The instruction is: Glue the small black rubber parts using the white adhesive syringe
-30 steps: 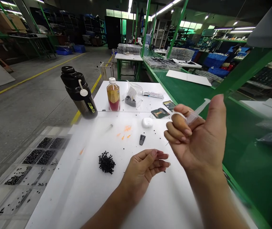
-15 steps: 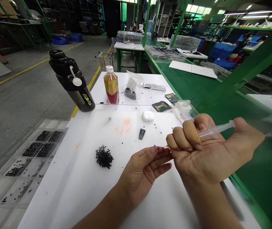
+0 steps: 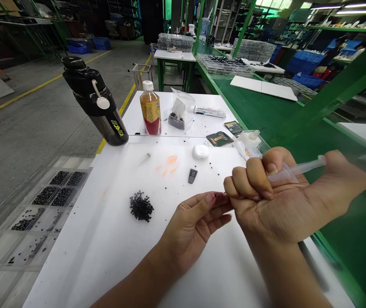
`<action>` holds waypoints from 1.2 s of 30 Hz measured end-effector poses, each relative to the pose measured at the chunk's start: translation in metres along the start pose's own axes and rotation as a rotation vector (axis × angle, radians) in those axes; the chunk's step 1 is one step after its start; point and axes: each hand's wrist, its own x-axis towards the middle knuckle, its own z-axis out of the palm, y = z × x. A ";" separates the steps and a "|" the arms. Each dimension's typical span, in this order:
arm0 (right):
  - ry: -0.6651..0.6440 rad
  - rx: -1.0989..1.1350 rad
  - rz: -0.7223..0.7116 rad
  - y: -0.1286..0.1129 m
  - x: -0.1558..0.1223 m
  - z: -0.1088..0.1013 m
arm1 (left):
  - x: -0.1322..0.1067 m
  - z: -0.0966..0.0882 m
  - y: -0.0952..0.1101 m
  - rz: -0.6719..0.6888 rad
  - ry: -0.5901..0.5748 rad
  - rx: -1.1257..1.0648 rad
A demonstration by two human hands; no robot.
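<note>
My right hand (image 3: 275, 209) is wrapped round a translucent plastic syringe (image 3: 309, 166), its thumb at the plunger's end. The thin tip points left, toward the fingertips of my left hand (image 3: 191, 226). There, thumb and forefinger pinch a tiny black piece (image 3: 215, 195), mostly covered by the fingers. Tip and piece meet or nearly meet; I cannot tell which. Left of both hands, a loose pile of small black pieces (image 3: 141, 206) lies on the white table (image 3: 105, 256).
Beyond the hands lie a dark grey clip-like part (image 3: 192, 176), a white earbud case (image 3: 200, 152) and a needle-like item (image 3: 146, 157). A drink bottle (image 3: 150, 109) and a black flask (image 3: 94, 102) stand farther back. Compartment trays (image 3: 46, 222) sit lower left.
The syringe and my right thumb appear slightly farther right. My left hand keeps its pinch near the tip. The whole view has shifted a little.
</note>
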 end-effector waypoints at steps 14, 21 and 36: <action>0.002 -0.009 -0.096 0.005 -0.002 -0.002 | -0.001 0.001 0.002 0.030 0.017 0.114; -0.024 -0.003 -0.109 0.005 -0.002 -0.003 | 0.000 0.002 0.003 0.029 0.028 0.128; -0.059 -0.086 -0.125 0.004 -0.004 -0.007 | -0.001 0.003 0.004 0.034 0.001 0.104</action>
